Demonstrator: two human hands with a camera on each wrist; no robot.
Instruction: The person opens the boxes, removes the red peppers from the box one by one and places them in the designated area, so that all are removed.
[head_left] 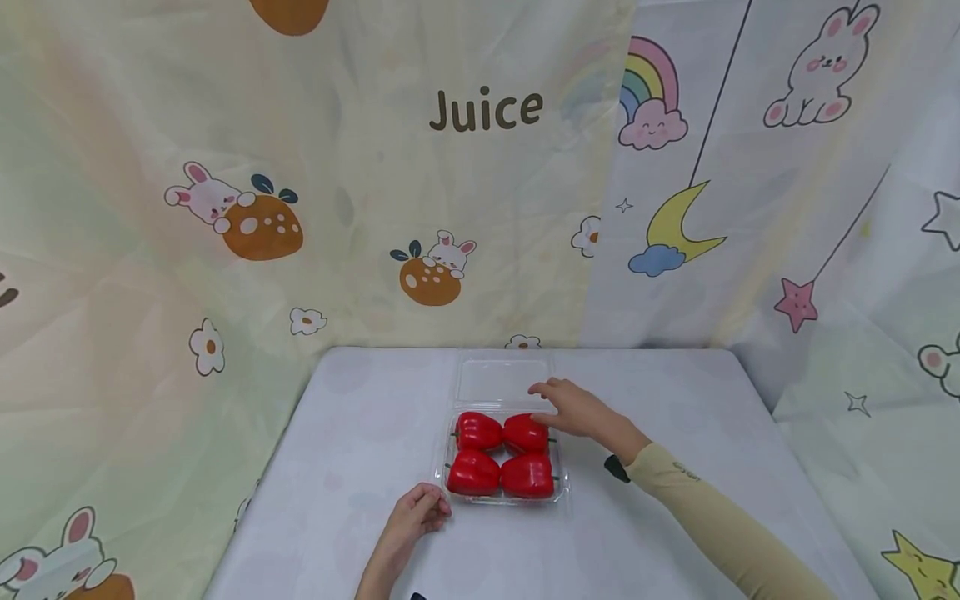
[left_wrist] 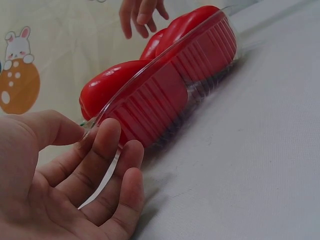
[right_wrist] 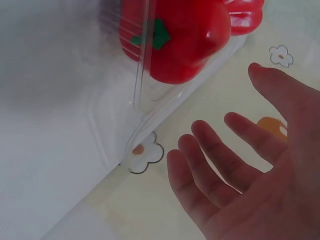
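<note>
A clear plastic clamshell box (head_left: pixel 564 492) sits on the table, holding several red bell peppers (head_left: pixel 474 473) with green stems. Its transparent lid (head_left: pixel 495 379) lies folded back on the far side. At the near left corner, my left hand (head_left: pixel 420 510) pinches the box's rim between thumb and index finger, the other fingers loosely bent below. My right hand (head_left: pixel 573 408) hovers over the far right, near the hinge and the back right pepper (head_left: pixel 525 432). Its fingers (right_wrist: pixel 215 155) are spread and relaxed, with nothing between them.
The white tabletop (head_left: pixel 660 517) spreads around the box on all sides. Behind it hangs a printed cloth backdrop (head_left: pixel 360 167) with cartoon rabbits, and more cloth stands at both sides. A dark strap (head_left: pixel 617 468) shows at the right wrist.
</note>
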